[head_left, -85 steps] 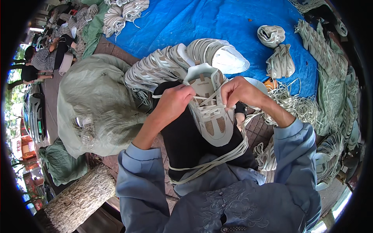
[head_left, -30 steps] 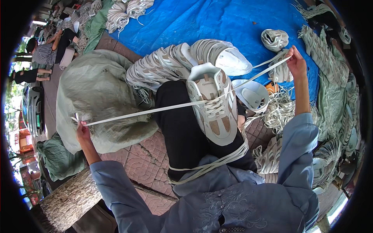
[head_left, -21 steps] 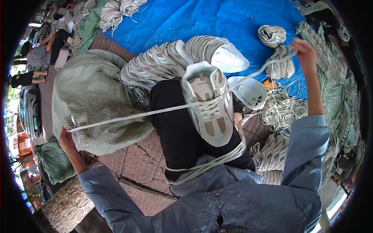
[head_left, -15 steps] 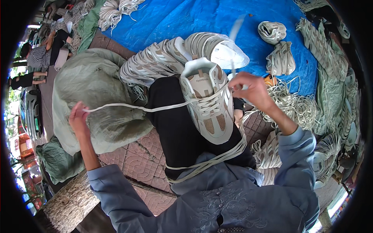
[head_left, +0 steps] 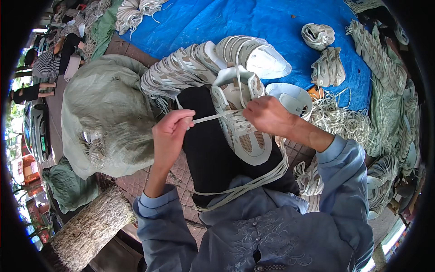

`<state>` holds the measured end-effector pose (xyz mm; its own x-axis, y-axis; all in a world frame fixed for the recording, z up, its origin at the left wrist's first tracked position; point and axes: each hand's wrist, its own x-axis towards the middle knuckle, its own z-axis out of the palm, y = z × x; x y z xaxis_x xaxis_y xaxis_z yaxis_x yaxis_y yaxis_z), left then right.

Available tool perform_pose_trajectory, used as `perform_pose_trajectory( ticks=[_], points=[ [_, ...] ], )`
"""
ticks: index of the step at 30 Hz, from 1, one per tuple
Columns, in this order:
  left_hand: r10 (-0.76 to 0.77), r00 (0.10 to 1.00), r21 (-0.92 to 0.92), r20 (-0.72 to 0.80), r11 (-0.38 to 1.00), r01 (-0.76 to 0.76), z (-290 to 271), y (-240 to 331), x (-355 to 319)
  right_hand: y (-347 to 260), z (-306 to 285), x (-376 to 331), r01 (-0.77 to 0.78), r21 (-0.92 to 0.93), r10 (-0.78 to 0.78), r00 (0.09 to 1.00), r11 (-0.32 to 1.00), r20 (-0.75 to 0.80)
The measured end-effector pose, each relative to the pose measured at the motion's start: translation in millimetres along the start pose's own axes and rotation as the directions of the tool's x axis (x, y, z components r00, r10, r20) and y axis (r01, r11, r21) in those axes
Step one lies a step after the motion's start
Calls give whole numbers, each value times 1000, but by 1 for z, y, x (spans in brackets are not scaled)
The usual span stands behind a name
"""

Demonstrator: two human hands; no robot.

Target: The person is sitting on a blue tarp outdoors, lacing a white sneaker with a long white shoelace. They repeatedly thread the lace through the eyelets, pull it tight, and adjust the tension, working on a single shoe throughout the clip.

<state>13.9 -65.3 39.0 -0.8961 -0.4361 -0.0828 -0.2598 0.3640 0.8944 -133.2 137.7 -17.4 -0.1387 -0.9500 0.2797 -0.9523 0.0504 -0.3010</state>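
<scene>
Centre of frame: lace-up sneaker (head_left: 244,143) lay on black trousers (head_left: 210,158) | left hand (head_left: 172,130), right hand (head_left: 266,115): both narrowed, pinching shoelace (head_left: 210,118) | judged risk: unequal lace ends, were one side overpulled.

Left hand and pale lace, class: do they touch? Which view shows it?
Touching. The head view shows the left hand pinching the pale lace between thumb and fingers; the lace runs from there to the shoe.

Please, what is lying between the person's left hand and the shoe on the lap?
In the head view, a pale lace runs from the left hand to the shoe, above a black trouser leg.
</scene>
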Motion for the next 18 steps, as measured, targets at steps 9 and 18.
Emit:
perform_pose_trajectory(
  ticks=[9,18],
  points=[
    [551,806,570,217,599,-563,69,15,7,29,-18,28,-697,672,240,717,249,654],
    [280,946,417,163,850,-323,103,6,6,32,-11,8,-587,808,413,751,62,514]
  ],
)
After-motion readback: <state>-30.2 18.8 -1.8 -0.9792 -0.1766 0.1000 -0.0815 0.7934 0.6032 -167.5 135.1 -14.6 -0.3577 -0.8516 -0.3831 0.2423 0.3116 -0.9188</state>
